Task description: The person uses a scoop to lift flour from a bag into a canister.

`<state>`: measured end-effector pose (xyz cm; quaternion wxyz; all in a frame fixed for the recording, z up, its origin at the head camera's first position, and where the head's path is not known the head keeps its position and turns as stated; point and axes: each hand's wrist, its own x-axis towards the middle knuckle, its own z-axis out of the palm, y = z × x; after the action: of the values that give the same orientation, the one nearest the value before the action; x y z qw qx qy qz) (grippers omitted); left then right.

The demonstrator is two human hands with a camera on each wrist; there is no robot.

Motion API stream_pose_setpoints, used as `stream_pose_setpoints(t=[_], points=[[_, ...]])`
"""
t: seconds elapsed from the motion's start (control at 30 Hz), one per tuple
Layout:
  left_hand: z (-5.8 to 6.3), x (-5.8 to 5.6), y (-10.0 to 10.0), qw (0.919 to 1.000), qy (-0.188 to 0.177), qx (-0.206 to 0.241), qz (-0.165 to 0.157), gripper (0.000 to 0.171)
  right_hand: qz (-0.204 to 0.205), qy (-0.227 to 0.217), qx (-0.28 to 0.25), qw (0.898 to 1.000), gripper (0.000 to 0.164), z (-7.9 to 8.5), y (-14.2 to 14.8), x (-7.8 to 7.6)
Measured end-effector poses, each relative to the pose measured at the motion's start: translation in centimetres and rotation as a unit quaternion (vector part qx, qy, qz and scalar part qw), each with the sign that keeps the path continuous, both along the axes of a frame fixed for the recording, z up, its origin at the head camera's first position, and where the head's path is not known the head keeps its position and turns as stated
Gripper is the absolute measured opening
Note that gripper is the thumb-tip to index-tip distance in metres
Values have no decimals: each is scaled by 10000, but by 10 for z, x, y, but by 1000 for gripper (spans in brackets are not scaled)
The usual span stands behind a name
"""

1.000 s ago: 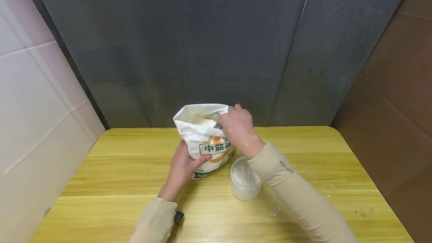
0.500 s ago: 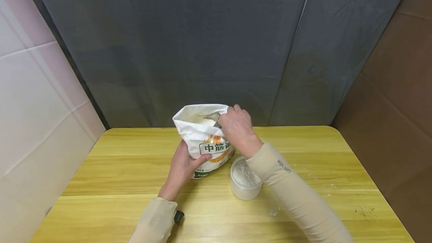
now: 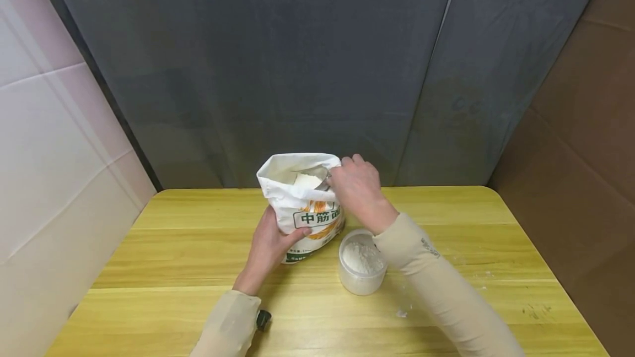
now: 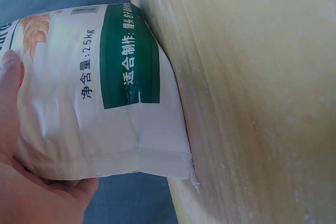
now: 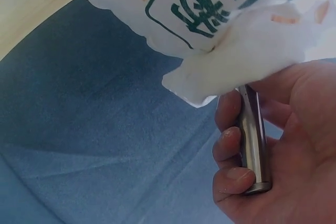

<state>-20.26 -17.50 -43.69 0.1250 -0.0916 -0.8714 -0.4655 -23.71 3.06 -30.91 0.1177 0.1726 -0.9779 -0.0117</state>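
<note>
A white paper flour bag [image 3: 317,219] stands on the table with its top wide open, printed in green and orange. My left hand [image 3: 268,249] grips its lower left side, thumb across the front. At the bag's right rim my right hand [image 3: 359,189] holds a metal scoop [image 3: 323,172] whose head is inside the mouth, with white flour [image 3: 307,180] heaped at it. In the right wrist view, curled fingers wrap the scoop's shiny cylindrical handle [image 5: 254,145]. Just in front of the bag sits a clear round tub [image 3: 361,284] holding flour, partly under my right forearm.
The wooden table [image 3: 188,258] carries faint flour smudges [image 3: 402,313] right of the tub. A dark grey panel [image 3: 278,70] rises behind its far edge. Pale and brown panels stand at left and right. A black object [image 3: 263,319] is at my left wrist.
My right hand has shifted slightly right with the scoop, and more of the scoop's head and heaped flour shows in the bag's mouth. My left hand keeps its grip on the bag.
</note>
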Motion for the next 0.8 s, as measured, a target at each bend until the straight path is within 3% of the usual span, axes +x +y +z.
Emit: stream_pose_setpoints(t=[0.43,0.8], points=[[-2,-1,0,9999,144,46,-1,83,356,-22,-1258,9914,15,4,31,7],[-1,0,-2,9999,59,84,-13,82,600,42,-1712,9834,21,-1,53,16]])
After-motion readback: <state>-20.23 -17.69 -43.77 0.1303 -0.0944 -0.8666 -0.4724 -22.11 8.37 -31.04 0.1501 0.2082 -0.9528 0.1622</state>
